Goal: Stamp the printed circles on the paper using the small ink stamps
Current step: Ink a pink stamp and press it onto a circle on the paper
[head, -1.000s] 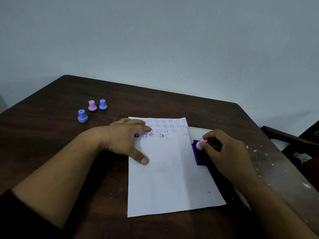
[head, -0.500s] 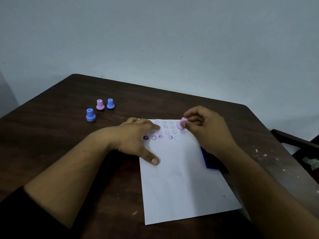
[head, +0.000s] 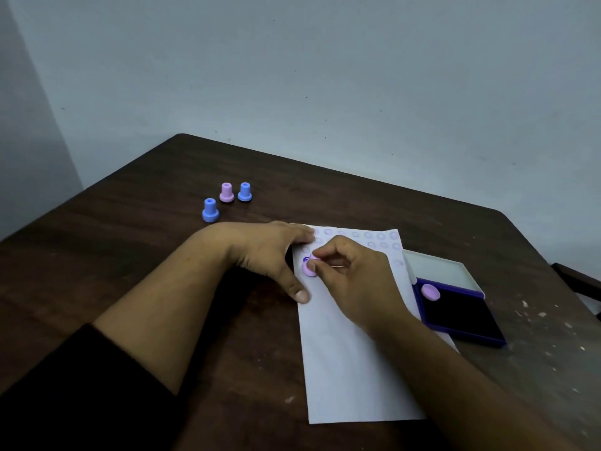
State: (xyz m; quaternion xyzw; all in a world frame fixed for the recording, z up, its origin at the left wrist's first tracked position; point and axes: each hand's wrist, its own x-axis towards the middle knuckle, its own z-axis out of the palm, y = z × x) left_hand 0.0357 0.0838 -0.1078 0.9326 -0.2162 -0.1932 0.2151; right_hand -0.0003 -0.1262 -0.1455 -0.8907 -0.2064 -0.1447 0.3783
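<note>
A white paper [head: 351, 362] with rows of printed circles along its far end lies on the dark wooden table [head: 136, 255]. My left hand [head: 270, 252] lies flat on the paper's upper left edge, fingers spread. My right hand [head: 354, 275] pinches a small pink stamp [head: 309, 269] and holds it down on the paper near the left end of the stamped row. My hands hide most of that row. An open blue ink pad [head: 458, 314] sits right of the paper, with a pink cap [head: 430, 292] on it.
Two blue stamps [head: 210, 210] [head: 244, 192] and one pink stamp [head: 226, 192] stand at the table's far left. A dark chair arm [head: 575, 281] shows past the right edge. White paint flecks mark the table's right side.
My right hand carried the pink stamp from the ink pad over the paper's far end and then down-left onto the stamped row. My left hand stayed on the paper.
</note>
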